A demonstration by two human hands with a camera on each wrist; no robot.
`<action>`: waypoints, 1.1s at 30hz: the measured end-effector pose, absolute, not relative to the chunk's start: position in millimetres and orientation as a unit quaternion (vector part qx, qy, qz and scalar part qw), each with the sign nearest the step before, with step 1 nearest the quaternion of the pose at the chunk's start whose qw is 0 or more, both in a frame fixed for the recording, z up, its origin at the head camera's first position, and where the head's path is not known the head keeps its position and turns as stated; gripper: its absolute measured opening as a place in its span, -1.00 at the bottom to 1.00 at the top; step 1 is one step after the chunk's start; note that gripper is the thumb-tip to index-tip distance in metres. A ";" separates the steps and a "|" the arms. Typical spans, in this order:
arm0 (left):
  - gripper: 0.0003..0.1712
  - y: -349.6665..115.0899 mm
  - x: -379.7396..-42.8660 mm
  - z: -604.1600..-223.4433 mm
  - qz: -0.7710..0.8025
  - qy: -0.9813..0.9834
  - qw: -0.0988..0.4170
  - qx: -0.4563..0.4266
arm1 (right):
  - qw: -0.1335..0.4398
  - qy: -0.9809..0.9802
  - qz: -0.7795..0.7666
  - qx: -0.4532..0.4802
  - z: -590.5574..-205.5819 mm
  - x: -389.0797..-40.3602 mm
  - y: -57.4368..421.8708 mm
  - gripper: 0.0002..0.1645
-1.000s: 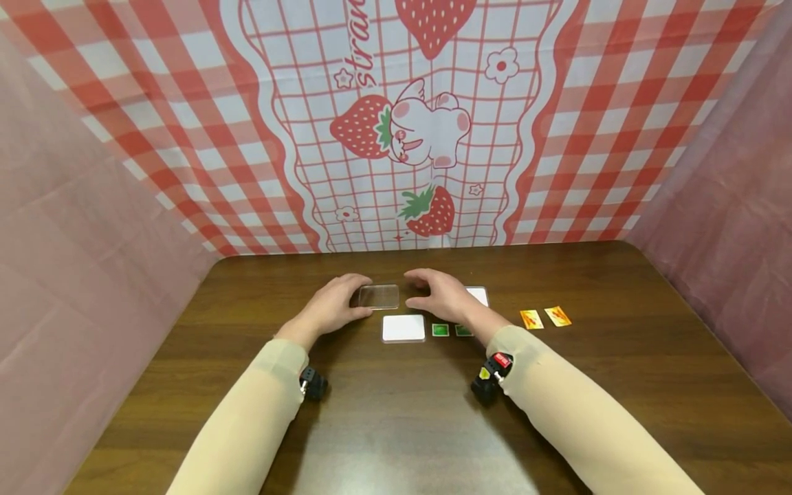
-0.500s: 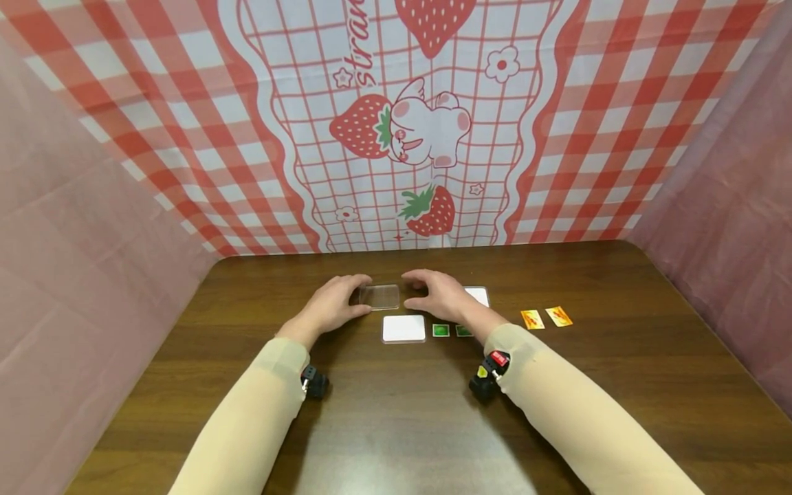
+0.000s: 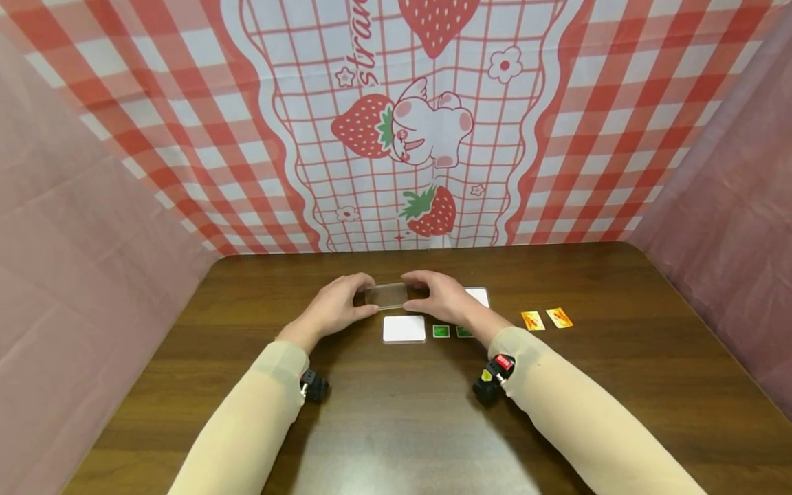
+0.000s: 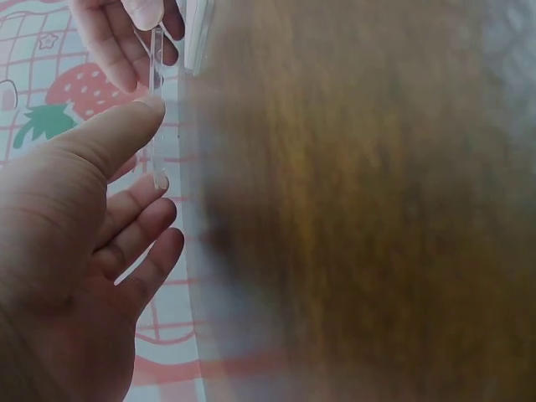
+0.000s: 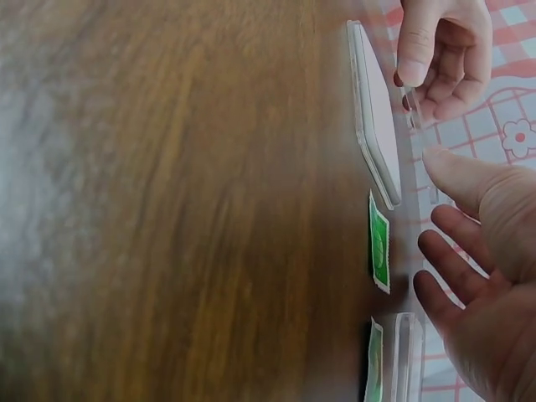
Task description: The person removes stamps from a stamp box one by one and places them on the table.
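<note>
A clear rectangular plastic cover (image 3: 386, 295) is raised a little off the table between my two hands. My left hand (image 3: 337, 302) holds its left end, thumb on the near edge and fingers at the far edge. At its right end my right hand (image 3: 438, 297) grips it the same way. Seen edge-on in the left wrist view, the clear cover (image 4: 157, 63) runs from one thumb to the other. Just in front of it lies a white-topped clear case (image 3: 404, 328). A second white-topped case (image 3: 478, 295) is partly hidden behind the right hand.
Two small green stamp-like pieces (image 3: 441, 331) lie right of the front case, one partly covered by my right wrist. Farther right are two orange stamp-like pieces (image 3: 532, 321). A strawberry-print cloth (image 3: 433, 137) hangs behind the wooden table (image 3: 396, 426).
My left hand has moved slightly right with the clear cover, lifting it a little. My right hand, apart from the cover before, now holds its right end.
</note>
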State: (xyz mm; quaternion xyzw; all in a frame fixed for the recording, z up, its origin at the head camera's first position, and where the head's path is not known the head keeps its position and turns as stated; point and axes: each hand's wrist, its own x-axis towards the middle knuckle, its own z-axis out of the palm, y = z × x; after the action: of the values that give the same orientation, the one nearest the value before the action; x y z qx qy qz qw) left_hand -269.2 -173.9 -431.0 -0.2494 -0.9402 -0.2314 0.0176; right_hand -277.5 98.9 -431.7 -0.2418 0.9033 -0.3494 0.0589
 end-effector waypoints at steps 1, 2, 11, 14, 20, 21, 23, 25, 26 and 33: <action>-0.49 -173.8 -268.7 -430.8 -0.234 -0.939 0.018 -0.250 | 0.057 0.902 -0.352 -0.244 -431.4 -277.0 99.5 -0.23; -0.50 -173.7 -268.3 -430.7 -0.236 -0.938 0.020 -0.252 | 0.054 0.900 -0.356 -0.246 -430.9 -276.3 100.2 -0.24; -0.51 -167.2 -259.6 -421.4 -0.233 -0.933 0.030 -0.274 | 0.026 0.892 -0.355 -0.278 -421.6 -264.4 111.7 -0.26; -0.50 -163.1 -255.1 -417.5 -0.231 -0.932 0.025 -0.277 | 0.022 0.894 -0.346 -0.283 -419.2 -260.1 115.4 -0.28; -0.48 -157.0 -246.4 -414.0 -0.230 -0.930 0.012 -0.287 | 0.024 0.901 -0.327 -0.285 -417.4 -252.6 121.1 -0.25; -0.48 -156.2 -244.9 -413.7 -0.230 -0.929 0.011 -0.289 | 0.025 0.901 -0.325 -0.285 -417.5 -251.5 121.9 -0.25; -0.47 -155.2 -242.3 -413.8 -0.226 -0.928 0.010 -0.295 | 0.025 0.901 -0.323 -0.288 -418.4 -248.9 123.8 -0.24; -0.46 -154.3 -239.7 -414.0 -0.223 -0.927 0.008 -0.301 | 0.025 0.900 -0.324 -0.292 -419.4 -246.1 125.4 -0.25; -0.45 -153.9 -238.6 -414.2 -0.221 -0.926 0.008 -0.305 | 0.026 0.899 -0.324 -0.294 -420.2 -244.9 126.0 -0.25; -0.43 -152.1 -229.9 -415.9 -0.212 -0.924 0.000 -0.319 | 0.021 0.896 -0.312 -0.316 -424.9 -238.5 128.4 -0.28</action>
State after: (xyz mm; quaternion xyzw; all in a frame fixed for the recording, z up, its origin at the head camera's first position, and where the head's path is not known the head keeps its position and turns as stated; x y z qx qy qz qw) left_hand -229.9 -152.1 -415.9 -0.3186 -0.9238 -0.2124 -0.0001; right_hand -238.5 128.4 -424.9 -0.3158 0.8957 -0.3122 0.0212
